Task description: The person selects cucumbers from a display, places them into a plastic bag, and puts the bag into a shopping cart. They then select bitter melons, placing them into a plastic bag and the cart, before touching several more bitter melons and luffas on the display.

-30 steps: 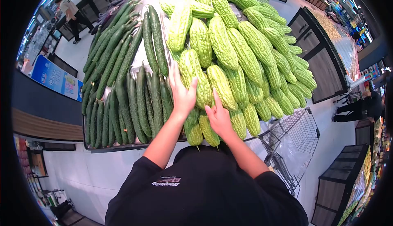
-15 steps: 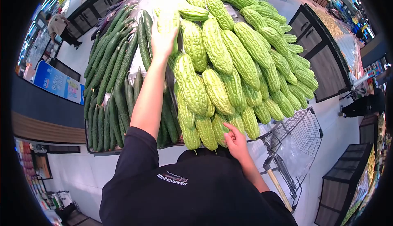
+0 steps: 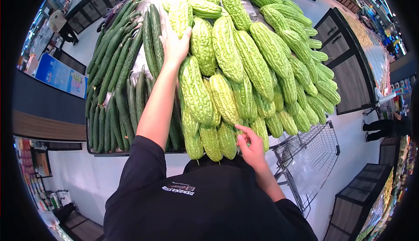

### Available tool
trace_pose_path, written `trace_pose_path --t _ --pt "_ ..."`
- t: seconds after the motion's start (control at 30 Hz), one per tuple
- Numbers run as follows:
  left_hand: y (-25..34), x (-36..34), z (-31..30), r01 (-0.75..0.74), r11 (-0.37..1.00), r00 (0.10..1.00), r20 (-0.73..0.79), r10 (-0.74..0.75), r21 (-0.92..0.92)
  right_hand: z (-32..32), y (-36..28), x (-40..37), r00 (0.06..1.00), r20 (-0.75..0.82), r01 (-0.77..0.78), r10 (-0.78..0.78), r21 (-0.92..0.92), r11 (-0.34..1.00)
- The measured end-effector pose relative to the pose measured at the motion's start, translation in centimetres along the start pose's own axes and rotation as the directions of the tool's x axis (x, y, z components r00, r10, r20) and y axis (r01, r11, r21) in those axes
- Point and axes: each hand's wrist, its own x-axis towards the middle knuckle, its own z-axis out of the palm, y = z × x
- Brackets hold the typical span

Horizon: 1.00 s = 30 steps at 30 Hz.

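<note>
My left hand (image 3: 175, 48) reaches to the back of the pile, its thumb and fingers around the lower end of a pale green bitter melon (image 3: 180, 17). Bright glare washes out the upper part of that melon. Lower down, at the front of the pile, my right hand (image 3: 252, 147) has its index finger stretched out beside a yellowish-green bitter melon (image 3: 224, 98), the other fingers loosely curled with nothing visible in them. Many more bumpy bitter melons (image 3: 228, 49) lie stacked in overlapping rows between and to the right of my hands.
Dark green cucumbers (image 3: 124, 66) fill the left side of the display, close to my left forearm. A wire shopping cart (image 3: 321, 147) stands at the right front with a clear plastic bag (image 3: 303, 171) in it. Two people, one person (image 3: 61, 25) far left and another (image 3: 384, 126) far right, are in the aisles.
My right hand has moved up slightly along the front melons, its index finger more extended. My left hand stays at the same bitter melon. The view has shifted a little.
</note>
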Motion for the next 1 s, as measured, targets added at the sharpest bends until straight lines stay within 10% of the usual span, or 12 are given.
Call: trace_pose_path --t 0.1,0.37,1.0 --pt "4.0 -3.5 -1.5 -0.075 0.994 0.993 -0.087 0.082 0.077 -1.6 -1.7 2.1 0.985 -0.097 0.131 -0.142 -0.107 0.986" --pt "13.6 -15.1 2.5 -0.260 0.965 0.933 0.253 0.257 -0.024 -8.7 -1.7 11.3 0.744 -0.338 0.230 -0.576 -0.680 0.696" --pt "11.8 -16.8 5.0 -0.332 0.918 0.941 0.145 0.306 0.218 -12.8 0.8 20.7 0.860 -0.123 0.322 -0.495 -0.623 0.713"
